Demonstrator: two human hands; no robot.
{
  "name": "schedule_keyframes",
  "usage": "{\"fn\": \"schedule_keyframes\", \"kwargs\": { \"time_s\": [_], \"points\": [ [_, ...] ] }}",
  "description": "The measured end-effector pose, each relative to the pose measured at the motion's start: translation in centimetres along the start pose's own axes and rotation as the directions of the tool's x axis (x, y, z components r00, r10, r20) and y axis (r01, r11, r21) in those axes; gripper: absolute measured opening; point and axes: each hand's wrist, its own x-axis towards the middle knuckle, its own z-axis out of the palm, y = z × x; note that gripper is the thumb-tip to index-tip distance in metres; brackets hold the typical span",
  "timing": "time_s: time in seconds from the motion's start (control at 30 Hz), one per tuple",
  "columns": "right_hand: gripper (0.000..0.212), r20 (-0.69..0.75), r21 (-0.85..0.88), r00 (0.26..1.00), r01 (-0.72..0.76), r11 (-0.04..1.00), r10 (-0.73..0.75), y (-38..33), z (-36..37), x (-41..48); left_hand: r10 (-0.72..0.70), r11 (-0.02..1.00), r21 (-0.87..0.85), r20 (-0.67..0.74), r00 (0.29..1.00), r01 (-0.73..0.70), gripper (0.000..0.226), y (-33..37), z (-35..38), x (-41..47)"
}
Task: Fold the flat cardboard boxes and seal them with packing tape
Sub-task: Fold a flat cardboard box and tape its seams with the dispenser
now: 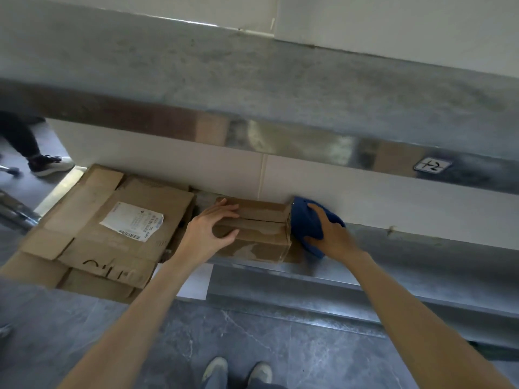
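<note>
- A small cardboard box (261, 220) sits folded up on a steel ledge (393, 256), its back against a white panel (309, 175). The top flaps are shut and meet in a seam along the middle.
- The left hand (213, 228) lies over the left end of this box. Its fingers are spread and nearly straight across the top, and the thumb rests near the front edge.
- The right hand (334, 234) grips a blue object (304, 220) that touches the right end of the box. The fingers curl over it and the thumb is tucked below. I cannot tell what the object is.
- A stack of flattened cardboard boxes (112, 228) lies left of the small box, just beside it. The top sheet carries a white shipping label (132, 224) with a barcode.
- Above the white panel runs a mirrored steel strip (295, 141), and over that a grey tabletop (252, 74).
- The person's own two shoes (216, 370) stand on the dark stone floor (280, 341) at the bottom edge.
- At the far left are another person's dark trouser leg and dark shoe (50, 165).
</note>
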Motion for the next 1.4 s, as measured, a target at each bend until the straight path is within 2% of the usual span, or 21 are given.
{"fn": "schedule_keyframes", "kwargs": {
  "time_s": [0.23,0.5,0.67,0.83,0.97,1.1,1.4],
  "points": [
    [0.087,0.132,0.102,0.991,0.01,0.995,-0.024,0.1,-1.9,0.9,-0.012,1.0,-0.016,-0.018,1.0,0.012,0.031,0.5,0.1,0.0],
    [0.088,0.182,0.139,0.983,-0.005,0.99,-0.021,0.5,-2.2,1.3,-0.047,0.999,-0.027,0.0,0.999,0.047,0.029,0.9,0.0,-0.1],
    [0.084,0.101,0.159,0.993,0.039,0.986,-0.056,0.6,-1.5,0.5,-0.067,0.998,0.01,0.013,0.998,0.067,0.03,0.8,-0.9,0.2],
    [0.074,-0.013,0.083,0.997,0.074,0.994,-0.073,0.3,-1.9,-1.1,-0.059,0.997,0.06,0.008,0.998,0.059,0.028,0.3,-0.8,0.3],
    [0.067,-0.055,0.082,0.996,0.077,0.994,-0.072,-1.1,-3.7,-3.2,-0.066,0.996,-0.053,-0.002,0.998,0.066,0.033,-0.1,-0.5,0.3],
    [0.065,-0.119,0.13,0.989,0.109,0.986,-0.094,-3.4,-5.3,-4.9,-0.033,0.998,-0.057,0.023,0.999,0.035,0.034,-0.8,-0.8,0.4],
    [0.056,-0.281,-0.166,0.932,0.187,0.968,-0.228,-11.8,-5.4,-6.7,-0.03,0.984,-0.173,0.074,0.997,0.043,0.046,-1.4,-1.5,0.7]
  ]
}}
